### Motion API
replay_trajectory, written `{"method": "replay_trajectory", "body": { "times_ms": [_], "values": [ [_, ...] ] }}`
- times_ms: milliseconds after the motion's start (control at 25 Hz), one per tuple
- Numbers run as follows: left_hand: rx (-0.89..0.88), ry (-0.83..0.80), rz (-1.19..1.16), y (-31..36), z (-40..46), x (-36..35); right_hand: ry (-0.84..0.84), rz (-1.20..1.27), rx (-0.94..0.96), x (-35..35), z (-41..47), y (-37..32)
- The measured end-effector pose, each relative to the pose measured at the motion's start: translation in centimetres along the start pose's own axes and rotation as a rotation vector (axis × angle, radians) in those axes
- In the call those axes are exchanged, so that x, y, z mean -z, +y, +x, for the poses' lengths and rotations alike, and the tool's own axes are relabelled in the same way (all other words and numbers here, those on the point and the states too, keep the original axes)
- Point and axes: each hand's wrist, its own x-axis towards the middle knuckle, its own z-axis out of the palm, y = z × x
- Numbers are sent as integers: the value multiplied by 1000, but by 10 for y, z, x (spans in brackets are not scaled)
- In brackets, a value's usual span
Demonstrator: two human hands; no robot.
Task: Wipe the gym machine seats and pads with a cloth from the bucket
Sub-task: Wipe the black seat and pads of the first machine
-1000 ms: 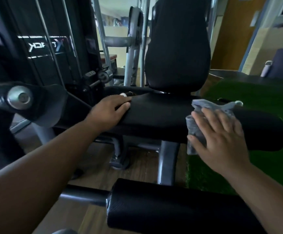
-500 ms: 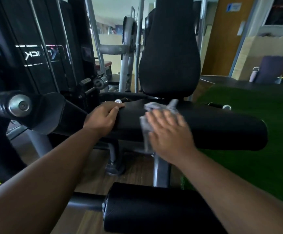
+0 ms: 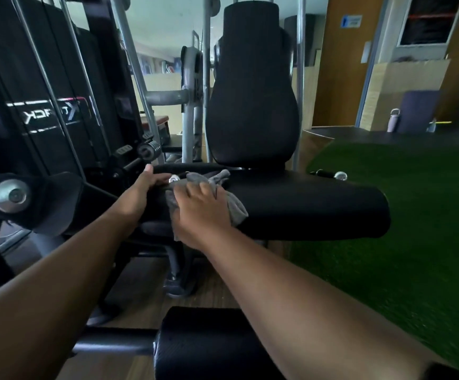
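Cloth (image 3: 238, 212), grey and crumpled, lies on the left end of the black seat pad (image 3: 305, 207), spilling over the pad's near edge; the right hand (image 3: 202, 212) presses flat on top of it with fingers straight and slightly spread, palm down, so that folds of fabric show beyond the fingertips on the far side and hang out to the right of the hand; the left hand (image 3: 140, 192) rests just to the left, its fingers laid over the seat's left edge and its thumb raised towards the far side, holding nothing else; whether those fingers curl under the edge cannot be told; the two hands are close together, almost touching. Behind the seat stands the upright black backrest (image 3: 251, 100); a black roller pad (image 3: 203, 344) sits in the near foreground below the forearms; to the left rises the dark weight-stack housing (image 3: 50, 100) with its cables; green turf (image 3: 414, 215) covers the floor to the right, and a white bottle (image 3: 393, 120) stands far off at the right beside a wall.
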Motion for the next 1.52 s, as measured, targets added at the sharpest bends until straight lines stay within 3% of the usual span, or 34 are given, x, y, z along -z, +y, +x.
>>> {"method": "replay_trajectory", "body": {
  "times_ms": [80,160,240,320,400,560,640,800,920,1000,1040,1120,1160,1240,1320,1400,1520],
  "values": [
    [-100,84,217,6,-11,5,21,221,79,28,-3,13],
    [-452,319,632,9,-25,-1,105,379,76,58,-17,48],
    [-705,220,887,13,-43,-40,167,289,-58,82,-24,103],
    [-645,139,1155,4,-42,-86,0,103,-244,93,-26,139],
    [-558,194,1314,-7,-36,-117,-179,7,-337,93,-23,150],
    [-692,236,1305,-22,-23,-103,-240,-81,-286,82,-8,158],
    [-661,198,1309,-19,-16,-80,-241,-123,-253,76,-6,162],
    [-409,81,1235,5,6,-42,-282,-79,-182,83,0,174],
    [-229,-12,1199,16,33,-32,-472,-152,-396,100,10,209],
    [65,-92,1164,20,59,-36,-497,-177,-578,101,9,223],
    [231,-139,1148,24,77,-42,-495,-157,-608,100,9,225],
    [374,-221,1166,37,113,-63,-506,-115,-605,98,7,221],
    [366,-286,1227,44,125,-80,-515,-102,-599,99,6,219],
    [180,-469,1408,58,130,-117,-528,-98,-593,102,8,221],
    [-16,-645,1403,71,100,-131,-552,-98,-590,105,10,223],
    [-93,-600,1289,65,64,-106,-558,-91,-588,105,9,221],
    [-51,-583,1353,41,85,-56,-571,-103,-589,104,11,222]
  ]
}}
